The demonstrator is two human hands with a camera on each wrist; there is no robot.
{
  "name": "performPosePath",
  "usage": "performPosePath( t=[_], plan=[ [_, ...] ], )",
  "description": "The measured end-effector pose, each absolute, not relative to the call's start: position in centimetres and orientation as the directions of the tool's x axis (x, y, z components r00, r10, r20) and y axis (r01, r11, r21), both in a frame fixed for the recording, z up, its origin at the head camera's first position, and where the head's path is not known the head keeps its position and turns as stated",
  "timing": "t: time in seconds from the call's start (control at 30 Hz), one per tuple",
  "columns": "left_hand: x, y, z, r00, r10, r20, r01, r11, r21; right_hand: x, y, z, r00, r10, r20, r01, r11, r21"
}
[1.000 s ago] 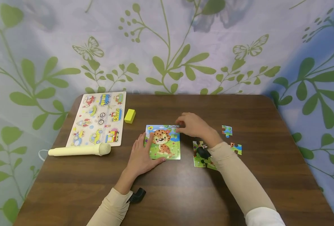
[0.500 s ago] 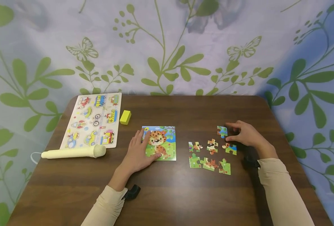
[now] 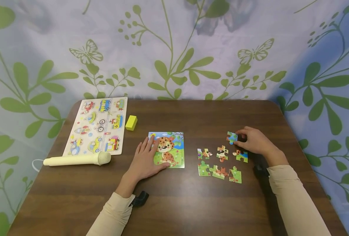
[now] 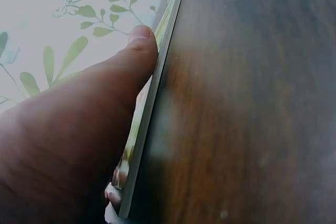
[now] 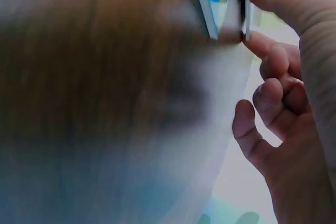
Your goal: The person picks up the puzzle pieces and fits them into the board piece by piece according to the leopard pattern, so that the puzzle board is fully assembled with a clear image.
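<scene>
Upper puzzle piece (image 3: 232,138) is located at the top of the loose set, right of the leopard board (image 3: 178,157). My right hand (image 3: 255,141) approaches it from the right side; thumb and forefinger are nearly closed, pinching its right edge, with the remaining fingers curled behind. Edge contact probably leaves the printed face readable. I cannot tell whether the piece is flat or slightly raised.

My left hand (image 3: 143,164) lies open, fingers spread over the left part of the board, thumb along its near edge. It grips nothing; the flat contact likely braces the board against sliding.

Clearances: the upper piece sits apart from the middle right piece (image 3: 241,155) and the middle centre piece (image 3: 222,153), both near below it. In the lower row, the left piece (image 3: 203,169) and centre piece (image 3: 219,172) touch or almost touch; I cannot tell which. Brown tabletop (image 3: 192,209) shows between the board and the set, and from the upper piece to the far edge, giving sideways and rearward room.
</scene>
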State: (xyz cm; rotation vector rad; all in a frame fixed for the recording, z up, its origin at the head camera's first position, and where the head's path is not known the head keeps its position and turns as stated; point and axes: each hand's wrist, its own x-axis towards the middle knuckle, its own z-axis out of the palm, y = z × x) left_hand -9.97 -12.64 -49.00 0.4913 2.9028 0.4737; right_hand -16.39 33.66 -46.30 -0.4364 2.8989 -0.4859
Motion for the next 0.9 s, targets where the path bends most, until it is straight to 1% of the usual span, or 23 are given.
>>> performPosePath(
  t=[0.1, 0.2, 0.37, 0.57, 0.7, 0.9],
  plan=[
    [-10.0, -12.6, -48.9, -0.933, 0.344, -0.103, 0.293, 0.895, 0.337, -16.5, 32.8, -46.3, -0.943, -0.321, -0.09, -0.277, 0.904, -0.327],
    [-9.9, -12.6, -48.8, -0.933, 0.344, -0.107, 0.292, 0.895, 0.336, -16.6, 30.7, -45.9, -0.938, -0.34, -0.07, -0.297, 0.89, -0.347],
    [-9.9, -12.6, -48.6, -0.933, 0.338, -0.124, 0.28, 0.898, 0.34, -17.0, 24.5, -44.3, -0.909, -0.413, -0.052, -0.369, 0.857, -0.36],
    [-10.1, -12.5, -48.8, -0.936, 0.328, -0.129, 0.269, 0.901, 0.34, -17.9, 17.0, -44.2, -0.84, -0.542, -0.015, -0.507, 0.795, -0.333],
    [-10.0, -12.5, -48.7, -0.936, 0.333, -0.118, 0.274, 0.895, 0.351, -18.3, 13.9, -45.0, -0.819, -0.572, -0.041, -0.54, 0.794, -0.281],
    [-10.0, -12.6, -48.5, -0.933, 0.332, -0.136, 0.269, 0.898, 0.348, -18.2, 12.0, -45.4, -0.828, -0.551, -0.106, -0.517, 0.823, -0.237]
  ],
)
